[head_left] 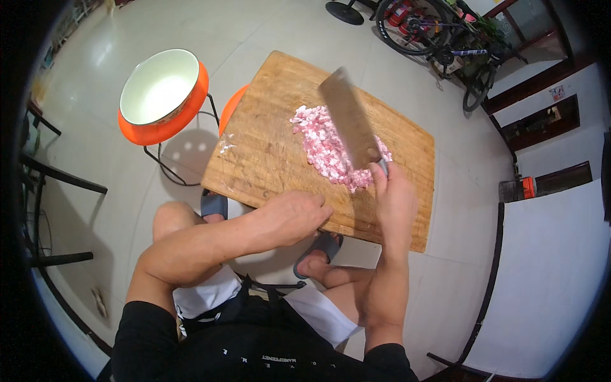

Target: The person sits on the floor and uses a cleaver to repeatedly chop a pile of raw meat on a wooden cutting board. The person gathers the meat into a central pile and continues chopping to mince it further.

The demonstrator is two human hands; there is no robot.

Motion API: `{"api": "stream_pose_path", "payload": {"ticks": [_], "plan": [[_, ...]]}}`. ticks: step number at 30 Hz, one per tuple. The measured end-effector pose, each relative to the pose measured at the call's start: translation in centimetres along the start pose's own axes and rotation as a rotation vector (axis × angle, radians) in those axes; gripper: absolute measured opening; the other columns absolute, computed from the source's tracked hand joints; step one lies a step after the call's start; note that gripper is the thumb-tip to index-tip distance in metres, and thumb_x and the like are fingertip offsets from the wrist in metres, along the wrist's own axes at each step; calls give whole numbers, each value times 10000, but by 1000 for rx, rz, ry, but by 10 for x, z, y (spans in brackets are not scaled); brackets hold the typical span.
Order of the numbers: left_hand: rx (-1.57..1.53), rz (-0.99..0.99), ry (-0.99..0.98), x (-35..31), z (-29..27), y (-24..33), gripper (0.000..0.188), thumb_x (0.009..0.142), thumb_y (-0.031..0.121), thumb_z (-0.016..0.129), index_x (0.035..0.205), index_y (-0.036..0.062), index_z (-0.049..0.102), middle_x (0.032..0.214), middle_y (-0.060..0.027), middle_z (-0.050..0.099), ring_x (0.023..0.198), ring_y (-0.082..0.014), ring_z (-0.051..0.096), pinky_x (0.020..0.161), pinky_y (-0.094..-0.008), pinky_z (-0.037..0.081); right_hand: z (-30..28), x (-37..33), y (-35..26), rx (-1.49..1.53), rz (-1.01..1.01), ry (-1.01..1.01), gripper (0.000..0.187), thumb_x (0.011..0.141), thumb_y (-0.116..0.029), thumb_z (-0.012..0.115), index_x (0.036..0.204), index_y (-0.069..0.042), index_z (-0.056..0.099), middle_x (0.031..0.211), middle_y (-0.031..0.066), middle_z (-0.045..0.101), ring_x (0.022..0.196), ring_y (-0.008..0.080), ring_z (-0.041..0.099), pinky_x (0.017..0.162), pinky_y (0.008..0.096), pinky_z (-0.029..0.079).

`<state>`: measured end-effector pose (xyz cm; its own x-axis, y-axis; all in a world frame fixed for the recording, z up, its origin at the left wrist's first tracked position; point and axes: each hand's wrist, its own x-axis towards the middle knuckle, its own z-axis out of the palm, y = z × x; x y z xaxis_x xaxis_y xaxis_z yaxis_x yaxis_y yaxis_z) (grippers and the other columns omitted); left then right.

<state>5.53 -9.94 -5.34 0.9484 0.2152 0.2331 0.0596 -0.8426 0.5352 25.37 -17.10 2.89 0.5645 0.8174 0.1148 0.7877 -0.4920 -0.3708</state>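
Observation:
My right hand [394, 194] is closed around the handle of a wide-bladed cleaver [347, 114]. Slightly blurred, the blade is raised over a spread of chopped pink and white meat [318, 143] and hides part of it. The meat lies on a thick wooden cutting board [261, 127]. At the board's near edge, my left hand [298, 215] has its fingers curled over the rim, away from the meat. A few pale scraps [226, 144] stick to the board's left side.
To the left, a white enamel basin [162, 86] sits on an orange stool [159, 132] with black legs. Part of another orange seat [232, 108] shows beside the board. A bicycle [439, 38] stands at the far right, and black chair legs [63, 175] reach in from the left.

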Motion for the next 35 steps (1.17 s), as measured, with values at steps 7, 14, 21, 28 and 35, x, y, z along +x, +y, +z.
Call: {"api": "stream_pose_path", "payload": {"ticks": [7,14,21,28,35], "plan": [[23,-5,-24,1,3,-1,296,851,154,762,1069,3,631,930,-187,680,919,-400,719,787,-488,579,6,11,13,-241,-41,-71,396,1066,-437,622,1075,-51,711,903,265,728,863,497,697,728,581,516],[22,-6,-18,0,0,0,282,854,150,760,1060,4,636,937,-191,681,922,-402,720,793,-487,582,9,14,17,-180,25,38,409,1065,-439,630,1066,-39,715,890,257,724,857,479,696,735,565,509],[13,-22,-19,-1,3,-1,307,852,170,787,1069,6,642,956,-194,683,935,-408,720,797,-493,583,0,13,17,-137,32,10,416,1072,-448,614,1051,-42,704,874,247,734,874,491,702,745,593,519],[9,-33,-54,2,-3,3,322,857,174,796,1087,9,642,969,-192,685,940,-407,721,805,-493,582,15,2,25,-233,-85,-43,449,1070,-472,609,1024,-33,693,869,250,724,839,492,691,736,588,509],[20,-51,-83,1,-2,2,361,836,178,813,1109,15,643,992,-187,693,992,-393,731,848,-481,589,10,-5,26,-104,-96,78,442,1034,-480,678,1046,-39,704,860,250,729,832,456,720,733,585,523]]}}
